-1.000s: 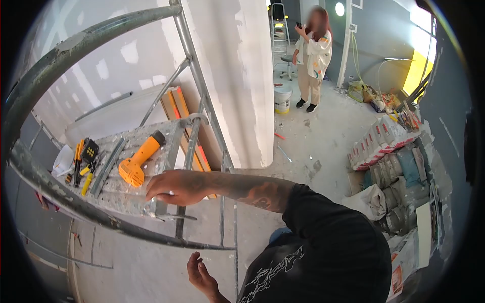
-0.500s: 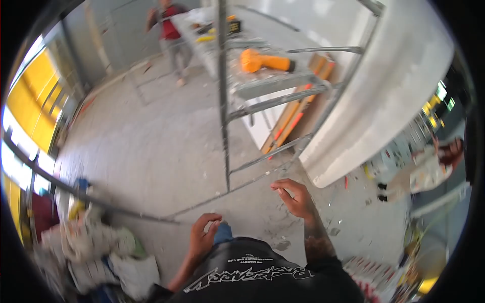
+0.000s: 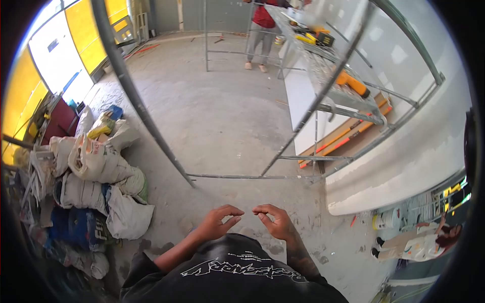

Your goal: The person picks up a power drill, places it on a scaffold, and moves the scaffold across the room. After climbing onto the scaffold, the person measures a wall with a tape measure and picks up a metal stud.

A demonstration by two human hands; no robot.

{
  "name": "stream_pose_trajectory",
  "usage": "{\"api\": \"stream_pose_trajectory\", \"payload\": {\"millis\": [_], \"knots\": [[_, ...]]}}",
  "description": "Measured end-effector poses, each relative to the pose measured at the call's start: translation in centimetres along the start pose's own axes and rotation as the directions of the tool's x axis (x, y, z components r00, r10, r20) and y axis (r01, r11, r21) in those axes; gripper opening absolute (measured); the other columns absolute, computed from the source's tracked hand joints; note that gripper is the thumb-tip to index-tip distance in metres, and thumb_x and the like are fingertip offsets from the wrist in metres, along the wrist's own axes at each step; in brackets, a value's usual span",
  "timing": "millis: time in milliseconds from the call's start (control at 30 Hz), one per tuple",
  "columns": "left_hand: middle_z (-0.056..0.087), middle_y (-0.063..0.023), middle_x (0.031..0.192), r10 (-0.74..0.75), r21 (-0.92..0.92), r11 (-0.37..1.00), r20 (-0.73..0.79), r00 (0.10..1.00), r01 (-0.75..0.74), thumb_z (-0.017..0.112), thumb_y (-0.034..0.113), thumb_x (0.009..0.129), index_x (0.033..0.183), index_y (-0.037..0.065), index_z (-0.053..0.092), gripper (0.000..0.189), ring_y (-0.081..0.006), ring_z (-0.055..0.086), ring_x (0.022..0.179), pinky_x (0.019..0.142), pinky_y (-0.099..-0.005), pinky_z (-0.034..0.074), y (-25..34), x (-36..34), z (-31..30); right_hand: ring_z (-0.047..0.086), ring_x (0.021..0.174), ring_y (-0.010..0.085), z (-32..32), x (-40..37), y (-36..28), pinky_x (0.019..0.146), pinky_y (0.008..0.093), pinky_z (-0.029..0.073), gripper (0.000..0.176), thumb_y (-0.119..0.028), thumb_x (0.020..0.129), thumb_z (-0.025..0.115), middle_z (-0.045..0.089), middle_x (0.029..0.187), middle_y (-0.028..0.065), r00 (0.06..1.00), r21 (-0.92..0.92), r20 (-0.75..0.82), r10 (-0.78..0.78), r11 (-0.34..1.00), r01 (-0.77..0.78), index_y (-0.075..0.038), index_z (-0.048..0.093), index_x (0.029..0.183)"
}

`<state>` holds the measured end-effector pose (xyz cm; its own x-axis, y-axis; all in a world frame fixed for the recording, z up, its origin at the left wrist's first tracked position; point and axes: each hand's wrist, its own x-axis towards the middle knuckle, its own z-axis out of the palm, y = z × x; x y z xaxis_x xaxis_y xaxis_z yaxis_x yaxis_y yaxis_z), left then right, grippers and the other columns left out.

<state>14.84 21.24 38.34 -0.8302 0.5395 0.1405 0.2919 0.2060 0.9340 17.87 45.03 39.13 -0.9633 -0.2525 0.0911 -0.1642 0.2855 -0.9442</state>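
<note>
My left hand (image 3: 217, 222) and my right hand (image 3: 273, 220) hang close together in front of my black printed shirt, fingers loosely curled and fingertips almost meeting. Neither holds anything. Both are above the bare concrete floor (image 3: 222, 116), well short of the metal scaffold (image 3: 313, 101). On the scaffold's perforated platform lies an orange power drill (image 3: 352, 83), with yellow and black hand tools (image 3: 316, 38) farther along.
Filled sacks and bags (image 3: 96, 177) pile up at the left near yellow doors (image 3: 86, 35). A white plasterboard wall (image 3: 419, 146) stands at right. One person (image 3: 260, 30) stands by the scaffold's far end; another (image 3: 419, 242) stands at lower right near a bucket (image 3: 386, 219).
My view has swung round to the left. My right hand left the scaffold platform and came down; both hands now meet in front of my chest.
</note>
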Motion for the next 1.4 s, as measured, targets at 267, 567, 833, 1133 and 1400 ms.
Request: {"api": "stream_pose_trajectory", "payload": {"millis": [267, 567, 833, 1133, 1400], "knots": [[0.067, -0.0100, 0.098, -0.086, -0.061, 0.996, -0.324, 0.942, 0.070, 0.061, 0.006, 0.088, 0.101, 0.000, 0.065, 0.015, -0.0209, 0.063, 0.093, 0.083, -0.0320, 0.048, -6.7, -11.7, -17.3, 0.065, 0.093, 0.0191, 17.9, 10.9, -4.4, 0.082, 0.0293, 0.051, 0.020, -0.006, 0.090, 0.058, 0.067, 0.104, 0.0109, 0.977, -0.042, 0.203, -0.060, 0.997, 0.070, -0.003, 0.064, 0.109], [0.067, -0.0099, 0.093, -0.204, -0.086, 0.976, -0.668, 0.716, 0.197, 0.062, 0.007, 0.088, 0.100, 0.001, 0.066, 0.014, -0.0171, 0.062, 0.086, 0.080, -0.0285, 0.047, -14.0, -25.1, -36.4, 0.065, 0.093, 0.0208, 35.3, 22.8, -11.3, 0.082, 0.0308, 0.051, 0.023, -0.007, 0.090, 0.058, 0.066, 0.105, 0.0123, 0.888, -0.077, 0.450, -0.093, 0.987, 0.143, -0.002, 0.063, 0.112], [0.067, -0.0099, 0.095, -0.277, -0.201, 0.960, -0.597, 0.753, 0.194, 0.062, 0.008, 0.088, 0.102, 0.001, 0.066, 0.016, -0.0172, 0.062, 0.087, 0.080, -0.0285, 0.048, -20.6, -21.6, -43.4, 0.064, 0.093, 0.0195, 39.9, 31.7, -9.5, 0.082, 0.0300, 0.051, 0.024, -0.008, 0.090, 0.059, 0.066, 0.108, 0.0129, 0.905, -0.162, 0.422, 0.053, 0.987, 0.017, -0.002, 0.064, 0.113], [0.064, -0.0166, 0.102, -0.447, 0.221, 0.844, -0.214, 0.869, 0.489, 0.063, 0.031, 0.087, 0.109, 0.007, 0.065, 0.033, -0.0326, 0.063, 0.092, 0.081, -0.0400, 0.049, -28.3, -9.4, -56.1, 0.063, 0.097, 0.0173, 45.4, 46.9, -4.5, 0.085, 0.0294, 0.049, 0.027, -0.013, 0.092, 0.056, 0.067, 0.108, 0.0117, 0.881, -0.023, 0.443, 0.167, 0.984, -0.175, -0.003, 0.062, 0.117], [0.066, -0.0174, 0.098, -0.371, 0.109, 0.901, -0.308, 0.876, 0.420, 0.066, 0.026, 0.085, 0.108, 0.005, 0.066, 0.031, -0.0289, 0.064, 0.087, 0.078, -0.0366, 0.050, -33.8, 0.1, -65.2, 0.063, 0.099, 0.0149, 45.8, 55.6, -4.6, 0.089, 0.0300, 0.048, 0.027, -0.016, 0.095, 0.055, 0.067, 0.109, 0.0090, 0.914, -0.004, 0.343, 0.217, 0.973, -0.229, -0.003, 0.061, 0.117]]}}
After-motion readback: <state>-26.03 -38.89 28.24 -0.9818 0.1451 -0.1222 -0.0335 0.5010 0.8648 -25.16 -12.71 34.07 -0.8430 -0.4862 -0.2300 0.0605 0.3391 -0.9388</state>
